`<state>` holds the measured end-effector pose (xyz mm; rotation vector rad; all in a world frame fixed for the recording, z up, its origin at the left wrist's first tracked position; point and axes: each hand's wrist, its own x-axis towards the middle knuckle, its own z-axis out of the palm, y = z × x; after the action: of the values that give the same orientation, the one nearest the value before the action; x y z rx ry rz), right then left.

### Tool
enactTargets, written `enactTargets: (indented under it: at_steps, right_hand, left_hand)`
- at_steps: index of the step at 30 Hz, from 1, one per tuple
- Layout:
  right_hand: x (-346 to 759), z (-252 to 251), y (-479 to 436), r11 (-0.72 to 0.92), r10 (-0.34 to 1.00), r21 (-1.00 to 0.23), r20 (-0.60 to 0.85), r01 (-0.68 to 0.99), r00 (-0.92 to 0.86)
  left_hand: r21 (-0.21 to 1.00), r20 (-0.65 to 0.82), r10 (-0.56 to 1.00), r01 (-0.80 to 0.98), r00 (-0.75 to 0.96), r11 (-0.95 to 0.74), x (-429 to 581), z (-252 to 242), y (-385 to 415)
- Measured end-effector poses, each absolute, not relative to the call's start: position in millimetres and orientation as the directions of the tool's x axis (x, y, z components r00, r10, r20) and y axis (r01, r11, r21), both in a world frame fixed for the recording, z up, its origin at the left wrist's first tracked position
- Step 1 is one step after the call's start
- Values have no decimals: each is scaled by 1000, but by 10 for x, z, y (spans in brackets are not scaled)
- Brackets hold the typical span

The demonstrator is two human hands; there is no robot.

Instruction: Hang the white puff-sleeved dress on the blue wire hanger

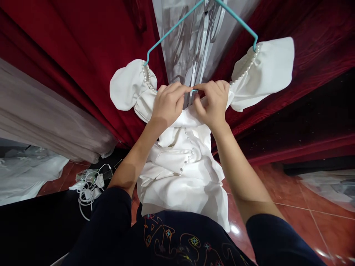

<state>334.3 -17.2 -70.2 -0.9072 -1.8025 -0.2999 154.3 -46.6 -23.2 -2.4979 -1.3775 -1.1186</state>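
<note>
A white dress [183,192] with puffed sleeves, pearl-like beads along its neckline and small round buttons down its front hangs from a light-blue hanger [174,27]. My left hand [169,103] is closed at the left part of the neckline, fingers bent over the edge. Opposite it, my right hand [213,101] pinches the right part, thumb below the index finger. Both index fingertips nearly meet at the middle, where a short piece of the hanger's blue lower bar shows between them. The fingers hide most of that bar and the fabric edge beneath.
Dark red curtains [83,62] hang behind, with clear and grey hangers [201,48] between them. White cables [90,190] lie in a tangle on a black surface at lower left. Sheer pale fabric [47,114] hangs at left. Reddish tiles [305,199] cover the floor.
</note>
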Motion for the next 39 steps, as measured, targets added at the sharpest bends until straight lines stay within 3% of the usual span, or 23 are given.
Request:
enactTargets:
  at_steps: [3, 8, 12, 15, 19, 22, 25, 27, 29, 33, 35, 39]
  right_hand:
    - [3262, -645, -304, 681, 426, -271, 902, 681, -67]
    - [3197, -574, -400, 674, 530, -327, 838, 663, -125]
    - [3229, -577, -311, 656, 553, -348, 825, 670, -112]
    - [3249, -585, -288, 634, 561, -352, 822, 688, -97]
    - [3262, -572, -341, 622, 559, -358, 826, 697, -74]
    - [3281, -545, -378, 616, 549, -333, 832, 714, -86]
    - [3298, -518, -379, 627, 560, -335, 821, 704, -109]
    - [3304, -511, -360, 632, 581, -352, 805, 690, -121]
    - [3312, -516, -330, 637, 595, -363, 792, 680, -135]
    - [3364, -544, -261, 663, 600, -371, 783, 650, -164]
    - [3403, -555, -231, 672, 604, -379, 777, 637, -176]
    - [3452, -562, -195, 662, 618, -381, 765, 646, -182]
  left_hand:
    - [256, 640, 699, 768, 319, -586, 1543, -230, -498]
    - [242, 705, 642, 750, 300, -616, 1400, -234, -444]
    - [168, 902, 421, 823, 94, -543, 1152, -163, -217]
    - [127, 960, 280, 865, 16, -485, 954, -131, 22]
    - [214, 906, 424, 845, 16, -490, 807, -69, 129]
    - [319, 905, 419, 766, -73, -558, 719, 92, 36]
    - [346, 920, 366, 719, -136, -603, 511, 250, -30]
    - [383, 908, 374, 738, -189, -556, 318, 264, -41]
    - [481, 838, 497, 735, -225, -479, 144, 187, -62]
    - [564, 560, 828, 734, -4, -379, 54, -83, -217]
    - [518, 489, 861, 748, 140, -416, 179, -180, -351]
    - [427, 488, 806, 713, 335, -555, 648, -170, -658]
